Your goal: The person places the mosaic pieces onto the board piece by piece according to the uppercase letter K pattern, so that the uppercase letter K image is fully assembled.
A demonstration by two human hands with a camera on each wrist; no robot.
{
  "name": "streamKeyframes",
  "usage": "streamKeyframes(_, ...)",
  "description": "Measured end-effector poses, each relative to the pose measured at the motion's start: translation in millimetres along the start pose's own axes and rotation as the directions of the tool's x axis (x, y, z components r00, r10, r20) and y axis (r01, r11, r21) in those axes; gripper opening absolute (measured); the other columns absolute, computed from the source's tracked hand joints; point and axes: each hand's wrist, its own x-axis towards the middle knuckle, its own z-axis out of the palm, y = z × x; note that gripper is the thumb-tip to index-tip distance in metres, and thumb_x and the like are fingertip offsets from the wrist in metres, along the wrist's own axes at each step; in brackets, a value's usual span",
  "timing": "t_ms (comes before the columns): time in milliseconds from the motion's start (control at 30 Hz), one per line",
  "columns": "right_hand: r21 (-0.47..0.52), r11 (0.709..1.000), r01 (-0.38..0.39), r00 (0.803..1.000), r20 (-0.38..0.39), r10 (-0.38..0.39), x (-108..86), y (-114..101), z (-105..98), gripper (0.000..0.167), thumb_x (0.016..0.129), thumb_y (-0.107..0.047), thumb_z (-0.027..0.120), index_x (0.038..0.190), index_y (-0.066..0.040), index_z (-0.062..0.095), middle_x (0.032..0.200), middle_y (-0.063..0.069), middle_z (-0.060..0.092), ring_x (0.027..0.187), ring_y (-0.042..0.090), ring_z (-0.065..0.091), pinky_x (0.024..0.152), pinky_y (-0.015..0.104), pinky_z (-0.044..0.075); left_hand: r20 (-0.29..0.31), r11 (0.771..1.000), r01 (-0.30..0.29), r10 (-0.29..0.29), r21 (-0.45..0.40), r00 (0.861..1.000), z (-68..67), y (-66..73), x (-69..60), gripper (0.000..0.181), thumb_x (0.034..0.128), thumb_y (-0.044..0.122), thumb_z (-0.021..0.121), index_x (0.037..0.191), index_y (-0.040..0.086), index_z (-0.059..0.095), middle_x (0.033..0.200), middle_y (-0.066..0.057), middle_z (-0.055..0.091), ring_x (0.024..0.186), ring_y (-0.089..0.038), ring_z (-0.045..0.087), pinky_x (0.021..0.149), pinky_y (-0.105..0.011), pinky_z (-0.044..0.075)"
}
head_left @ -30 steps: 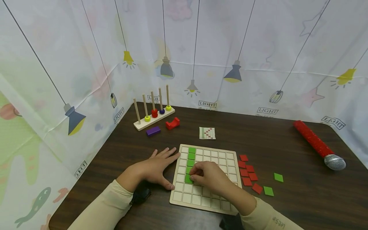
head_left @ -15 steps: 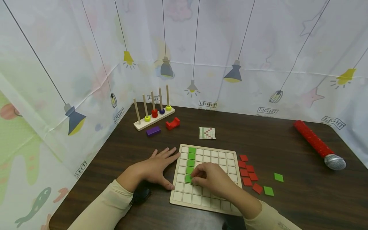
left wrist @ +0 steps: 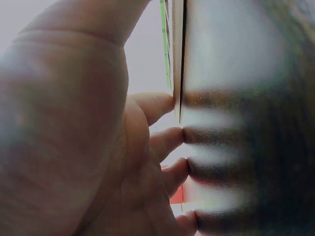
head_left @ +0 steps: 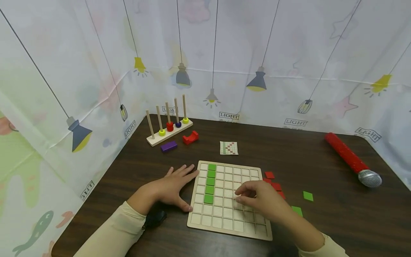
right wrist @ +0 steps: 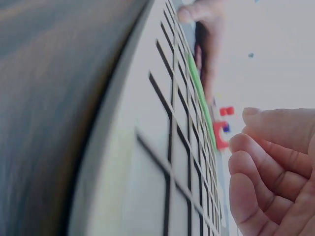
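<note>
On the table lies a wooden grid board [head_left: 217, 223], with a column of several green square tiles [head_left: 210, 181] set in its second column from the left. My left hand [head_left: 170, 188] is spread beside the board, thumb and index fingertip touching its left edge. In the left wrist view the other fingertips rest on the tabletop. Over the right half of the grid hovers my right hand [head_left: 263, 200], its fingers loosely bent and holding nothing. The right wrist view shows a gap between these fingers [right wrist: 246, 191] and the board. Some red square tiles [head_left: 269, 175] are partly hidden behind this hand.
Loose green tiles [head_left: 308, 196] lie right of the board. A pattern card [head_left: 229, 148] is beyond it. Farther left stand a peg stacker [head_left: 170, 134], a purple block [head_left: 168, 146] and a red curved block [head_left: 191, 137]. A red microphone [head_left: 346, 153] lies far right.
My right hand has left the lowest green tile and moved right across the board, so the whole green column shows. My left hand keeps its place. The head view has shifted slightly.
</note>
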Motion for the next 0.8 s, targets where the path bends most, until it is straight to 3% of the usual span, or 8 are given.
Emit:
streamKeyframes(333, -0.013, 0.994, -0.109, 0.994, -0.021, 0.109, -21.1, 35, -40, 0.029, 0.091, -0.029, 0.080, 0.113, -0.011, 0.076, 0.088, -0.005, 0.066, 0.084, 0.017, 0.061, 0.071, 0.032, 0.051, -0.011, 1.000, 0.009, -0.009, 0.002, 1.000, 4.1, -5.0, -2.3, 0.121, 0.0753, 0.069, 0.079, 0.166, 0.024, 0.013, 0.171, -0.003, 0.002, 0.155, -0.032, -0.001, 0.117, -0.064, -0.003)
streamKeyframes(500, -0.049, 0.976, -0.211, 0.977, 0.017, 0.212, -38.9, 54, -64, 0.037, 0.090, -0.036, 0.079, 0.118, -0.013, 0.075, 0.091, -0.003, 0.067, 0.089, 0.019, 0.060, 0.072, 0.035, 0.049, -0.011, 0.999, -0.017, 0.017, -0.027, 1.000, 3.1, -2.9, -1.9, 0.120, 0.0765, 0.066, 0.080, 0.166, 0.022, 0.013, 0.171, -0.005, 0.001, 0.155, -0.033, -0.001, 0.116, -0.064, -0.005)
streamKeyframes(800, -0.154, 0.936, -0.316, 0.939, 0.086, 0.332, -57.3, 86, -98, 0.042, 0.086, -0.032, 0.083, 0.117, -0.008, 0.068, 0.081, 0.003, 0.060, 0.074, 0.022, 0.056, 0.064, 0.037, 0.046, -0.012, 1.000, -0.018, 0.018, -0.008, 1.000, 1.2, -1.3, -2.0, 0.120, 0.0769, 0.065, 0.080, 0.166, 0.021, 0.014, 0.171, -0.005, 0.002, 0.155, -0.034, -0.001, 0.116, -0.064, -0.006)
